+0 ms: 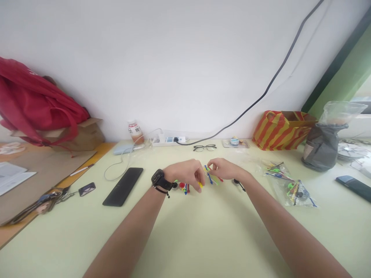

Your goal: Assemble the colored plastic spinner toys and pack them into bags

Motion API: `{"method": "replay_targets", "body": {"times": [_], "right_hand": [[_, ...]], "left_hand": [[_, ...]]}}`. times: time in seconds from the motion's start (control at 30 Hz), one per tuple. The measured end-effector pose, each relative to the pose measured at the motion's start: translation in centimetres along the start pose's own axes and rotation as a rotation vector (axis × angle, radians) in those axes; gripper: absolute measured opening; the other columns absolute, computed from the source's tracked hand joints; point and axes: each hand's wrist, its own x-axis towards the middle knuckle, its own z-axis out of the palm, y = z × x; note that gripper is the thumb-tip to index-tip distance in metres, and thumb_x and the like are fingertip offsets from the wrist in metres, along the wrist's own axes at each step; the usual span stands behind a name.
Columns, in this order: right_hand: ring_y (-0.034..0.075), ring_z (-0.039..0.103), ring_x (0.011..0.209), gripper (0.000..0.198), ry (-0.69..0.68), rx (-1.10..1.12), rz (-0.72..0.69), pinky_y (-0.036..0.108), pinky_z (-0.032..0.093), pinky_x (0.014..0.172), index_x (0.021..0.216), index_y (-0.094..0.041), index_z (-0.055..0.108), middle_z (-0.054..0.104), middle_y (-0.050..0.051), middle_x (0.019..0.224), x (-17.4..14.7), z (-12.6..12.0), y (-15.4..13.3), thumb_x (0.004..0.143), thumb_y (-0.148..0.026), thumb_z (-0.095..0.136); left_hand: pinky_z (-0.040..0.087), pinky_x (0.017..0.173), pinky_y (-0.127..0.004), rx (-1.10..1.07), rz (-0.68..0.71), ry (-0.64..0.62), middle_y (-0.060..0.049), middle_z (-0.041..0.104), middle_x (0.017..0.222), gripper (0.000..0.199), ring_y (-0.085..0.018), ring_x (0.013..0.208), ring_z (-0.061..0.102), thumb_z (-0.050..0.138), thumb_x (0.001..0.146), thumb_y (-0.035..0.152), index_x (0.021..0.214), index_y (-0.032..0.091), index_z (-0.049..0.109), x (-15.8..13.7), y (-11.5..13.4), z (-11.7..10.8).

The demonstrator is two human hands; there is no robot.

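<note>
My left hand (188, 172), with a black watch (158, 177) on its wrist, pinches a small yellow plastic piece (200, 185) just above the table. Under and beside its palm lie small red round pieces (182, 185) and several short coloured parts, partly hidden. Facing it, my right hand (223, 169) has its thumb and index finger curved and a little apart. Those fingertips are over a loose group of thin coloured sticks, among them a blue arrow-like stick (210, 178). By my right wrist is a dark round piece with a black arrow-like stick (241, 186).
Clear bags of coloured parts (298, 193) lie at right, near a striped bag (282, 131) and a grey bag (321, 148). Glasses (205, 148), a power strip (169, 141) and a bottle (135, 132) are along the wall. A black phone (123, 187) lies left.
</note>
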Motion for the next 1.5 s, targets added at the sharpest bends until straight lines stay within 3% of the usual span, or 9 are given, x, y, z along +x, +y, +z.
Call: {"method": "replay_targets", "body": {"times": [0.23, 0.4, 0.5, 0.87, 1.1, 1.23, 1.3, 1.37, 1.5], "right_hand": [[0.024, 0.066, 0.089, 0.012, 0.032, -0.181, 0.158, 0.030, 0.046, 0.068, 0.085, -0.019, 0.068, 0.072, 0.012, 0.105, -0.2, -2.6, 2.3, 0.079, -0.028, 0.072], [0.024, 0.065, 0.066, 0.023, -0.134, -0.224, 0.354, 0.033, 0.045, 0.058, 0.064, -0.019, 0.061, 0.071, 0.010, 0.072, -1.8, -4.8, 4.8, 0.068, -0.031, 0.080], [0.022, 0.064, 0.061, 0.025, -0.268, -0.179, 0.378, 0.032, 0.047, 0.058, 0.054, -0.019, 0.059, 0.070, 0.009, 0.062, -2.5, -5.0, 5.3, 0.067, -0.028, 0.078], [0.023, 0.069, 0.063, 0.016, -0.382, -0.080, 0.352, 0.030, 0.048, 0.056, 0.070, -0.020, 0.067, 0.072, 0.005, 0.061, -2.7, -5.1, 4.3, 0.058, -0.016, 0.076], [0.020, 0.064, 0.065, 0.013, -0.308, -0.049, 0.195, 0.028, 0.043, 0.057, 0.075, -0.020, 0.066, 0.070, 0.003, 0.068, -2.7, -5.4, 3.3, 0.063, -0.018, 0.067], [0.018, 0.063, 0.070, 0.017, -0.271, 0.173, -0.025, 0.028, 0.046, 0.063, 0.086, -0.020, 0.066, 0.071, 0.003, 0.079, -2.6, -5.3, 1.5, 0.070, -0.021, 0.062], [0.016, 0.060, 0.069, 0.014, -0.224, 0.360, -0.165, 0.028, 0.046, 0.065, 0.087, -0.020, 0.065, 0.068, 0.001, 0.077, -2.5, -5.0, 0.5, 0.073, -0.022, 0.060], [0.014, 0.057, 0.066, 0.008, -0.152, 0.507, -0.265, 0.027, 0.044, 0.064, 0.082, -0.020, 0.062, 0.063, -0.002, 0.071, -2.4, -4.6, -0.4, 0.075, -0.023, 0.060], [0.012, 0.049, 0.061, 0.004, 0.014, 0.681, -0.330, 0.026, 0.039, 0.061, 0.076, -0.020, 0.057, 0.053, -0.005, 0.065, -1.9, -3.3, -1.6, 0.074, -0.022, 0.060]], "left_hand": [[0.039, 0.046, -0.023, 0.076, -0.124, -0.061, 0.001, 0.069, 0.064, 0.023, -0.013, 0.053, 0.059, 0.092, 0.051, 0.027, 0.070, 0.021, 0.081, 0.2, -1.0, 0.6], [0.039, 0.048, -0.023, 0.118, -0.110, -0.061, 0.001, 0.069, 0.066, 0.022, -0.014, 0.056, 0.058, 0.092, 0.052, 0.028, 0.070, 0.022, 0.081, 0.6, -1.8, 1.0], [0.039, 0.048, -0.023, 0.104, -0.123, -0.059, 0.001, 0.068, 0.069, 0.025, -0.013, 0.056, 0.058, 0.091, 0.052, 0.028, 0.073, 0.021, 0.080, 0.4, -1.9, 0.8], [0.038, 0.056, -0.024, 0.129, -0.077, 0.082, 0.003, 0.063, 0.072, 0.030, -0.013, 0.063, 0.056, 0.090, 0.057, 0.031, 0.085, 0.022, 0.081, -0.4, -2.3, -0.9], [0.032, 0.051, -0.025, 0.101, -0.098, 0.060, 0.005, 0.051, 0.060, 0.022, -0.011, 0.053, 0.049, 0.085, 0.065, 0.034, 0.080, 0.019, 0.080, -0.3, -2.6, -0.7], [0.041, 0.056, -0.024, 0.007, -0.006, 0.247, 0.001, 0.063, 0.069, 0.029, -0.013, 0.063, 0.059, 0.083, 0.074, 0.041, 0.088, 0.017, 0.076, -0.4, -1.2, -1.0], [0.049, 0.065, -0.024, -0.107, 0.081, 0.354, -0.003, 0.071, 0.084, 0.031, -0.016, 0.076, 0.067, 0.079, 0.081, 0.045, 0.095, 0.018, 0.073, -0.4, 0.0, -0.9], [0.055, 0.073, -0.027, -0.255, 0.161, 0.375, -0.006, 0.074, 0.098, 0.033, -0.019, 0.087, 0.071, 0.077, 0.084, 0.045, 0.102, 0.018, 0.069, -0.1, 1.1, -0.5], [0.058, 0.083, -0.031, -0.428, 0.239, 0.487, -0.008, 0.075, 0.094, 0.026, -0.021, 0.090, 0.074, 0.077, 0.085, 0.035, 0.097, 0.015, 0.066, 0.7, 2.0, 0.4]]}}
